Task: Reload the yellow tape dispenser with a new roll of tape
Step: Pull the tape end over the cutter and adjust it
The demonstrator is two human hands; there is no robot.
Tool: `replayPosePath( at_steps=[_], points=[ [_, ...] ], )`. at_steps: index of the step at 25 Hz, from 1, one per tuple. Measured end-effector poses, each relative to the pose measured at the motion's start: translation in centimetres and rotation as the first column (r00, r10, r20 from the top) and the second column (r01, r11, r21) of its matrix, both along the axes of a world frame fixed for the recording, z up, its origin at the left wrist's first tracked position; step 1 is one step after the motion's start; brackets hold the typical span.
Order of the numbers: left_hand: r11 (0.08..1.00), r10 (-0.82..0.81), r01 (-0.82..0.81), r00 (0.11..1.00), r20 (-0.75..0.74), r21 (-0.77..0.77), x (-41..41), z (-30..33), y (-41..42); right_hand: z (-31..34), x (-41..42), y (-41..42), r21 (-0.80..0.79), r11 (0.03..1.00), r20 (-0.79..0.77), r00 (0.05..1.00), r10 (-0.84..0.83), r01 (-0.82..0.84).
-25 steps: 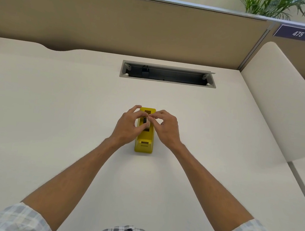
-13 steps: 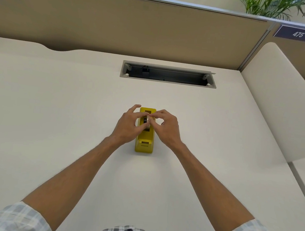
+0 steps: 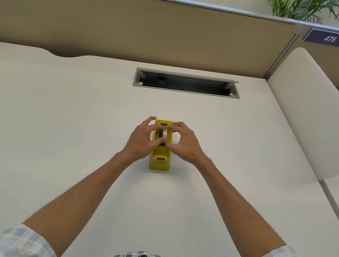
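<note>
A yellow tape dispenser point(image 3: 160, 161) stands on the white desk point(image 3: 61, 128), its cutter end toward me. A pale roll of tape point(image 3: 164, 135) on a dark core sits upright in the dispenser's slot. My left hand point(image 3: 140, 140) pinches the roll from the left with thumb and fingertips. From the right, my right hand point(image 3: 183, 144) holds the same roll, fingers curled over its top. The lower half of the roll is hidden in the slot.
A grey open cable tray point(image 3: 186, 82) is set into the desk behind the dispenser. A tan partition point(image 3: 143, 26) closes the back, and a cream divider point(image 3: 310, 121) stands at the right. Plants show above the partition.
Both hands stay at the dispenser. The fingers have spread a little, and the pale roll now shows between them above the slot.
</note>
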State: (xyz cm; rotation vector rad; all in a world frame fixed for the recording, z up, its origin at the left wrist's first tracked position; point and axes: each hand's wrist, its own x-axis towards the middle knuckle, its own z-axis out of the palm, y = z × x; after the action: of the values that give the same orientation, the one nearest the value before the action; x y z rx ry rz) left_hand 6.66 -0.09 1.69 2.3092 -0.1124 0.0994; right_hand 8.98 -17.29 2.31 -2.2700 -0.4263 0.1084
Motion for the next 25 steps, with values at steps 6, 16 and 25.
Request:
replayPosePath(
  at_steps=[6, 16, 25],
  points=[
    [0.988, -0.054, 0.062, 0.997, 0.058, -0.141, -0.4, -0.3, -0.1, 0.4, 0.6, 0.3, -0.153, 0.988, 0.056, 0.998, 0.032, -0.023],
    [0.996, -0.052, 0.051, 0.999, -0.006, -0.071, -1.0, -1.3, 0.9, 0.7, 0.5, 0.3, -0.082, 0.996, 0.065, 0.997, -0.039, 0.044],
    [0.998, -0.014, 0.023, 0.99, 0.14, -0.059, -1.6, 0.5, -0.3, 1.8, 0.0, 0.4, 0.172, 0.979, 0.013, 0.993, -0.113, 0.109]
  ],
)
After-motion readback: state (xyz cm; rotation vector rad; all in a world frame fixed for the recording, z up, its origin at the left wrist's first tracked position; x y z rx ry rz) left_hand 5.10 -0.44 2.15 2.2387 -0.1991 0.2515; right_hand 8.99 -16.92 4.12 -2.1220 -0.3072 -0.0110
